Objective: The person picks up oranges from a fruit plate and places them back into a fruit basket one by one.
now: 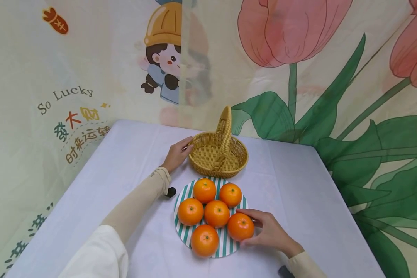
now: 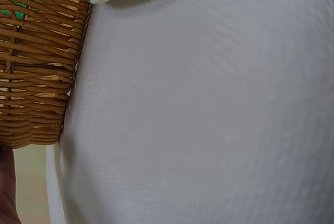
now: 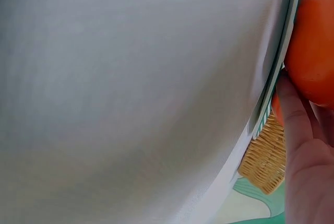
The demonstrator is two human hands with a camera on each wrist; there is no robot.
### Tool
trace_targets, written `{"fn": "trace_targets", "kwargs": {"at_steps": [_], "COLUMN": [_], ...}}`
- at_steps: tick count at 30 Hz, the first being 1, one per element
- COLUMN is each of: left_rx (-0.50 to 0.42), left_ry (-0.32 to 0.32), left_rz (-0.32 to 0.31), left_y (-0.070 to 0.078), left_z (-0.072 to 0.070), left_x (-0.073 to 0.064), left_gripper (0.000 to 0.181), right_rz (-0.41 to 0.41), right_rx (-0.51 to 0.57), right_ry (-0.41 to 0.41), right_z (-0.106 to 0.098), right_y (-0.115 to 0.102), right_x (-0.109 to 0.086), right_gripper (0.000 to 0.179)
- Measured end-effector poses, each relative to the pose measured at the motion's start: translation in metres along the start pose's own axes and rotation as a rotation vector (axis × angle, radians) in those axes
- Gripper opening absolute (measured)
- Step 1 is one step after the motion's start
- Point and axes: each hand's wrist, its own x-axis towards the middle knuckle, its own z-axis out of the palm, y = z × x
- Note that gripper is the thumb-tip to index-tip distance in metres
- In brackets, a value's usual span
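Several oranges [image 1: 217, 213] lie on a round plate [image 1: 223, 247] with green and white stripes. At the plate's right side my right hand [image 1: 269, 233] holds the rightmost orange [image 1: 241, 227], thumb on the near side and fingers on the far side. The right wrist view shows this orange [image 3: 313, 46] against the fingers, close over the plate's edge. Behind the plate stands a wicker basket [image 1: 203, 166] with a tall arched handle and a bare woven bottom. My left hand [image 1: 176, 154] touches the basket's left side with extended fingers; in the left wrist view only part of it shows.
A white cloth [image 1: 153, 239] covers the table. Printed fabric [image 1: 125, 77] with a cartoon figure and tulips hangs behind and around it. Black pieces show at the left wrist strap [image 1: 171, 192] and by the right wrist.
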Motion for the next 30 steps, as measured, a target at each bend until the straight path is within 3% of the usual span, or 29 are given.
{"fn": "trace_targets", "kwargs": {"at_steps": [9, 17, 23, 30], "left_rx": [-0.001, -0.001, 0.017, 0.023], "left_ry": [0.025, 0.019, 0.014, 0.014], "left_rz": [0.017, -0.005, -0.016, 0.012], "left_y": [0.001, 0.0, -0.001, -0.001], "left_z": [-0.002, 0.001, 0.001, 0.002], "left_x": [-0.001, -0.001, -0.001, -0.003], "left_gripper": [0.045, 0.044, 0.045, 0.045], "right_rz": [0.014, 0.035, -0.027, -0.037], "right_rx": [0.015, -0.003, -0.001, -0.005], "right_ry": [0.008, 0.069, 0.129, 0.172], "right_z": [-0.005, -0.035, -0.068, -0.095], "right_y": [-0.001, -0.009, -0.018, -0.024], "right_x": [0.0, 0.007, 0.035, 0.082], "right_gripper": [0.078, 0.076, 0.075, 0.075]}}
